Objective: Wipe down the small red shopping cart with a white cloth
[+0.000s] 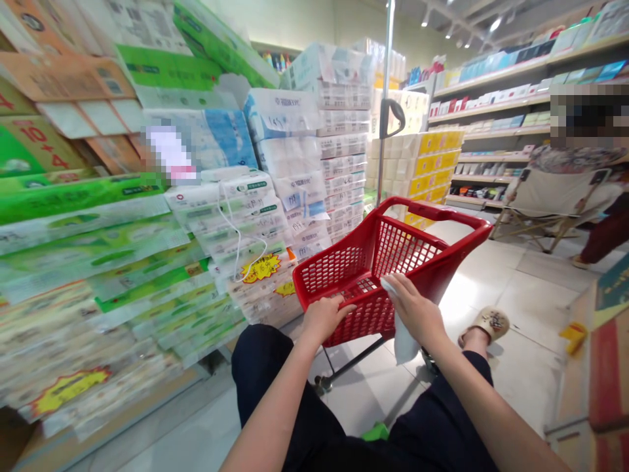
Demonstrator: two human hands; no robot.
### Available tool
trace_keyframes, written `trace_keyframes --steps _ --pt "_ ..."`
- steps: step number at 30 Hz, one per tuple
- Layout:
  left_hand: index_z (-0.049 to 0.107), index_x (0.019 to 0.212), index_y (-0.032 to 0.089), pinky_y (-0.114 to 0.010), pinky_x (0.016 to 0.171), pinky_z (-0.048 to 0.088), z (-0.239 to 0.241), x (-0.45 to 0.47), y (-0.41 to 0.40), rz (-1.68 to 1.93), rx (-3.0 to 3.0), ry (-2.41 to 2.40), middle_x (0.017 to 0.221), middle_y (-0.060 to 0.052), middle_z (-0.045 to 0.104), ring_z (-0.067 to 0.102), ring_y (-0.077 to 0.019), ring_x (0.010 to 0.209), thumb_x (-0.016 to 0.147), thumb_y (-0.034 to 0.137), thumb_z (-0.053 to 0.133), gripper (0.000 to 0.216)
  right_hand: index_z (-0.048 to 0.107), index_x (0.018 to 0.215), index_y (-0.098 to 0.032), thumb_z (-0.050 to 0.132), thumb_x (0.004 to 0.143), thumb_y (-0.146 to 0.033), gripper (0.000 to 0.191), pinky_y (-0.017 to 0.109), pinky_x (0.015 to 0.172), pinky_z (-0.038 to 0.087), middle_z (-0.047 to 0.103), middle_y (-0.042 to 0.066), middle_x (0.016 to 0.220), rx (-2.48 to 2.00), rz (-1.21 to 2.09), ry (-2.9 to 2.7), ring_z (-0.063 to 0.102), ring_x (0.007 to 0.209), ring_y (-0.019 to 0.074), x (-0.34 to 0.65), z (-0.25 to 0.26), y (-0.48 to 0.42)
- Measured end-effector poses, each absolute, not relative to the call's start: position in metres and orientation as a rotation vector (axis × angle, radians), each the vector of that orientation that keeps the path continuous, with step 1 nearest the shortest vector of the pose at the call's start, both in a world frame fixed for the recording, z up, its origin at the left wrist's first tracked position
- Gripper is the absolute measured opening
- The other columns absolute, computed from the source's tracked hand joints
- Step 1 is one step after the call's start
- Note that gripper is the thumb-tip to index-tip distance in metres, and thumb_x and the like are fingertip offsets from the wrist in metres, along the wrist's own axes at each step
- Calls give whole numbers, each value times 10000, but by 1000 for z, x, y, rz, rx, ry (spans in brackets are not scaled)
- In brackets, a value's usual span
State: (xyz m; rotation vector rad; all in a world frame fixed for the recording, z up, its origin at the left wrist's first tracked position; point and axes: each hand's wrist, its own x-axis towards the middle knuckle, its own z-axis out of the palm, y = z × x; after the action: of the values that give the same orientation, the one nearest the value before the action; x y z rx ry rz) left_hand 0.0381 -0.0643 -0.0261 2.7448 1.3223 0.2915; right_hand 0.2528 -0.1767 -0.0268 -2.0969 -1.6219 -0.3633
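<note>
A red plastic shopping cart (354,321) with perforated walls stands between my knees, its handle pointing away to the upper right. My left hand (324,319) grips the near rim of the basket, its fingers bent over the edge. With a white cloth (407,341) held under its fingers, my right hand (417,311) presses against the same rim farther right. The cloth hangs down outside the basket, and part of it is hidden by the hand. Only the dark metal frame and a caster (323,384) show below the basket.
Stacked tissue packs (226,229) rise along the left, with a phone-like screen and white cable on them. A metal pole (386,98) stands behind the cart. At right are a person in a folding chair (555,196), shelves (491,131) and cardboard boxes (612,367).
</note>
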Motion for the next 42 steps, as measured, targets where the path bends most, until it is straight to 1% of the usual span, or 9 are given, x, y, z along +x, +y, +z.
trace_keyframes --steps 6,10,14,20,25,32,37,39,42 --pt "631 973 268 -274 698 461 -19 30 -64 321 2704 1296 908 -31 720 689 -232 871 926 669 380 475 307 1483 -478 320 1002 -335 502 252 669 576 420 -62 1519 -2035 -329 -1756 692 963 148 242 -33 -181" --pt "605 987 274 -239 704 443 -18 20 -62 449 2666 1081 961 11 718 681 -190 904 913 560 526 306 364 1458 -474 347 1000 -346 476 242 735 576 442 -71 1503 -2015 -373 -1635 674 1029 151 282 -24 -185" --pt "578 995 267 -243 713 447 -22 19 -61 450 2688 1050 965 9 714 682 -192 903 931 487 530 234 393 1447 -458 354 993 -332 473 259 699 583 444 -59 1502 -2047 -358 -1529 666 1059 179 273 -24 -180" --pt "429 1246 306 -256 766 473 -23 25 -66 510 2628 1081 1107 2 691 670 -202 1027 905 393 597 390 308 1490 -455 373 981 -267 546 276 740 589 428 -32 1515 -1892 -179 -1821 673 1035 163 194 -38 -169" --pt "371 1305 301 -277 771 484 -26 39 -74 522 2619 1156 1102 -19 689 676 -225 1012 911 399 590 461 316 1473 -490 365 993 -303 518 262 731 589 453 -65 1494 -1904 -171 -1849 684 1004 148 212 -34 -171" --pt "453 1241 253 -319 766 502 -33 72 -89 463 2717 1148 1031 -57 689 684 -247 932 973 456 455 336 354 1454 -492 337 1006 -361 467 285 768 589 415 -94 1516 -2052 -225 -1611 661 1075 164 264 -33 -172" --pt "456 1335 279 -347 900 484 -20 61 -79 362 2911 782 1192 -61 659 634 -248 1088 895 481 576 499 333 1474 -469 375 991 -307 512 290 817 581 402 -67 1529 -2012 -233 -1668 637 1125 173 250 -38 -174" --pt "553 1253 269 -373 965 455 -18 54 -72 313 2994 733 1167 -59 678 628 -253 1102 878 496 585 440 335 1481 -446 367 991 -289 516 281 821 579 398 -57 1532 -1969 -211 -1720 611 1169 172 234 -39 -178" --pt "670 1027 217 -382 883 487 -26 47 -67 164 3034 892 995 -86 724 673 -269 978 904 540 500 385 360 1474 -413 341 995 -266 502 263 800 578 412 -47 1524 -1911 -183 -1824 589 1201 160 213 -39 -182"
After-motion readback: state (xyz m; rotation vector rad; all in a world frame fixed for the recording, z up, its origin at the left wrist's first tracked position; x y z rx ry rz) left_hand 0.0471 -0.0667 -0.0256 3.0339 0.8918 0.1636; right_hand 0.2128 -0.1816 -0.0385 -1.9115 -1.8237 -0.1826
